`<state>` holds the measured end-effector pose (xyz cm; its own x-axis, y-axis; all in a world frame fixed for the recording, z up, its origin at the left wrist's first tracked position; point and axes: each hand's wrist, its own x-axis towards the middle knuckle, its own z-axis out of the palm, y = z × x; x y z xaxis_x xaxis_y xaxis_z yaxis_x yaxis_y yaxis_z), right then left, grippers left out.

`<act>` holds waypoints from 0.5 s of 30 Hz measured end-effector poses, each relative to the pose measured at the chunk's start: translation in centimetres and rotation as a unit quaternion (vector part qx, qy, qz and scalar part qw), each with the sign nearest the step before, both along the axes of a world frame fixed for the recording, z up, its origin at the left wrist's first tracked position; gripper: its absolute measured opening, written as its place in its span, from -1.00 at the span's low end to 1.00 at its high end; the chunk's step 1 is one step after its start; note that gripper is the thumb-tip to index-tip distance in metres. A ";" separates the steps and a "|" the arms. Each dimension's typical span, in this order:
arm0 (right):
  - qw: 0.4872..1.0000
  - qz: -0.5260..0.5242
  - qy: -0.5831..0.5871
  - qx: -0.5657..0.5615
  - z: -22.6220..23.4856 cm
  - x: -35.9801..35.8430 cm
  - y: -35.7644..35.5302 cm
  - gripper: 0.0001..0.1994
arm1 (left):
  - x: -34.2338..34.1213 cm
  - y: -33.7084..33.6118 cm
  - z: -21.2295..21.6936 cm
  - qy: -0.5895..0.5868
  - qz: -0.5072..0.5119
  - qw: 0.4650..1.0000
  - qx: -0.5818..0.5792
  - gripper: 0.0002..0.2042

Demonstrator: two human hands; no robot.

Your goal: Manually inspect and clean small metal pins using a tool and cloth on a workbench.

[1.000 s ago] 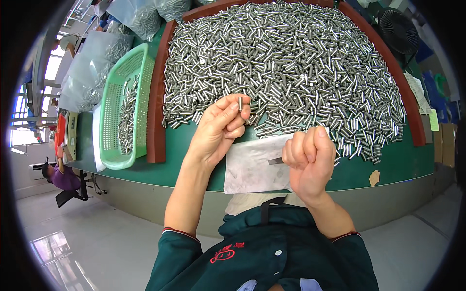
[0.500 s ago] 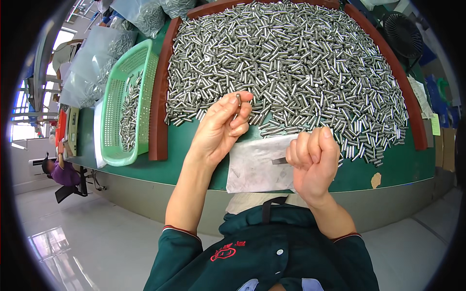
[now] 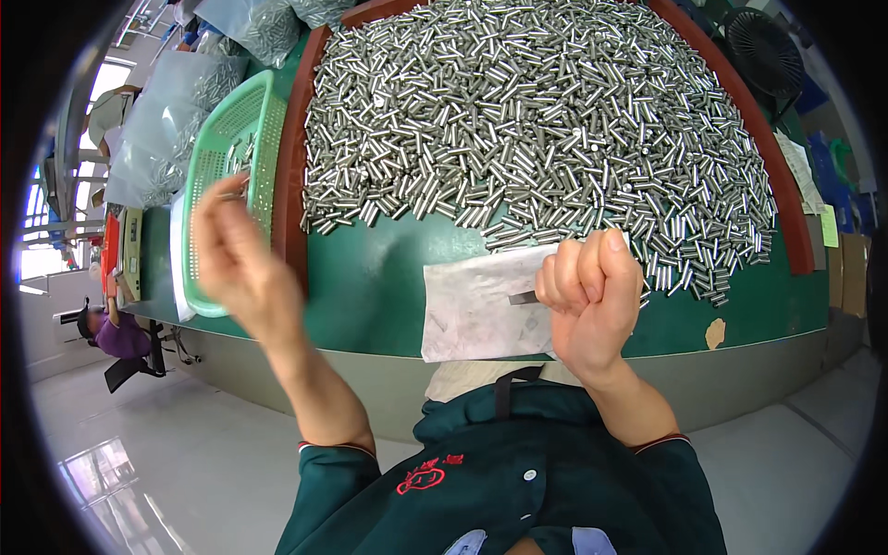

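My right hand (image 3: 592,301) closes in a fist around a dark strip (image 3: 523,299), its flat end poking out toward my left; the curled fingers seem to trap it against the palm so that only the tip shows. Below that end lies a smudged cloth (image 3: 462,319) on the green table (image 3: 370,301), probably laid there to shield the surface. Well to the left of the fist, my left hand (image 3: 239,264) hangs over the basket (image 3: 266,129), fingers bent and too blurred for me to tell whether they pinch anything or how wide they part. Loose pins (image 3: 242,153) lie inside, just beyond those fingertips; the basket's place on this side appears to suit the left arm's reach. Beyond both hands spreads a heap (image 3: 536,120) of the same metal cylinders, its near edge just past the cloth. A left rail (image 3: 294,162) stands between heap and basket, and a right rail (image 3: 745,116) bounds the side beyond my right hand, likely to keep round stock from rolling away. Farther past my left hand, clear bags (image 3: 153,129) sit outside the rail; a fan (image 3: 763,51) stands far beyond my right, and a purple-clad co-worker (image 3: 120,338) appears well off to the left.
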<state>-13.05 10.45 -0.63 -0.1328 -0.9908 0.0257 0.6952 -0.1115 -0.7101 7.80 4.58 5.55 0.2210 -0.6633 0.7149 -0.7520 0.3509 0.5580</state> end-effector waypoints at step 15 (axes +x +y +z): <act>1.000 -0.001 0.003 -0.001 -0.5 -0.5 0.0 -0.63 | -0.4 -0.8 -2.8 -0.101 -0.151 0.963 0.198 -0.91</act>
